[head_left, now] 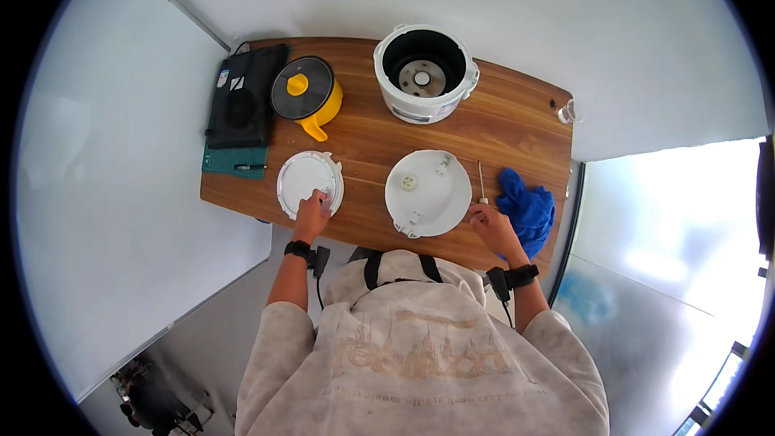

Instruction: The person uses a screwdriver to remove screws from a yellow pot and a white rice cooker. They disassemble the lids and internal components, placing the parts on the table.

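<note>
A round white plastic disc (305,176) with a notched rim lies at the left front of the table. My left hand (313,211) is over its near right part, fingertips pinched together; anything between them is too small to make out. Right of the middle, a white lid shell (436,195) rests with its hollow side up, a small pale round part (409,182) inside it. My right hand (490,222) is closed at the handle end of a thin screwdriver (481,180), close to the shell's right rim. The shaft points away from me.
A white cooker body (408,105) with a dark inside stands at the back. Left of it are a yellow pot (324,111) with a dark lid, a black flat case (242,101), and a green mat (228,163) with a pen. A blue cloth (529,210) and clear cup (569,112) are at the right.
</note>
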Action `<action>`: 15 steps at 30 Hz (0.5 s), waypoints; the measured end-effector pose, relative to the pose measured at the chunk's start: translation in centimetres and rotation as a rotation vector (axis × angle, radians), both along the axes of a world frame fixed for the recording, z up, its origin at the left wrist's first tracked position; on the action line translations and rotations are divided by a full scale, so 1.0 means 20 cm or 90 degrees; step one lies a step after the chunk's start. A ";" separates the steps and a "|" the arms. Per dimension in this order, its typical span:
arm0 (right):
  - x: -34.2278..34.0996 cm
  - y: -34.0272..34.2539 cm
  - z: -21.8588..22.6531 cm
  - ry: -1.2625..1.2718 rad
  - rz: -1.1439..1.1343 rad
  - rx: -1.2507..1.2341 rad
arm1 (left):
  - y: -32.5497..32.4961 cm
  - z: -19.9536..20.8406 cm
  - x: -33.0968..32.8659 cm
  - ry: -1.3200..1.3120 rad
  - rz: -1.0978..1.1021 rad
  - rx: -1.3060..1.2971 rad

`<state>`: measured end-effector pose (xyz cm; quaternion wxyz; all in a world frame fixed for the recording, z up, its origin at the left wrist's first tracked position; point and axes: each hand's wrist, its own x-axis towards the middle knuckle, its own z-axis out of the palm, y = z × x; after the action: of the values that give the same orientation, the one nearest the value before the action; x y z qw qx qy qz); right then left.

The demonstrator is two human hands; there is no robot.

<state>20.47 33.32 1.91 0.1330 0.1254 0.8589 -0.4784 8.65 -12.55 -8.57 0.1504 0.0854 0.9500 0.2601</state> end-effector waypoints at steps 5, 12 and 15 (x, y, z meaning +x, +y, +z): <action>0.01 -0.01 -0.06 -0.009 -0.035 0.009 | -0.03 -0.03 -0.03 0.015 -0.013 -0.010; -0.01 -0.06 -0.17 0.008 -0.091 0.057 | -0.04 0.04 -0.06 -0.068 -0.014 -0.030; -0.01 -0.07 -0.20 0.008 -0.142 0.098 | -0.05 0.04 -0.06 -0.065 -0.024 -0.031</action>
<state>20.19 31.98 -2.11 0.0635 0.2268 0.8746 -0.4237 7.35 -13.47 -7.85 0.2055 0.0859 0.9453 0.2384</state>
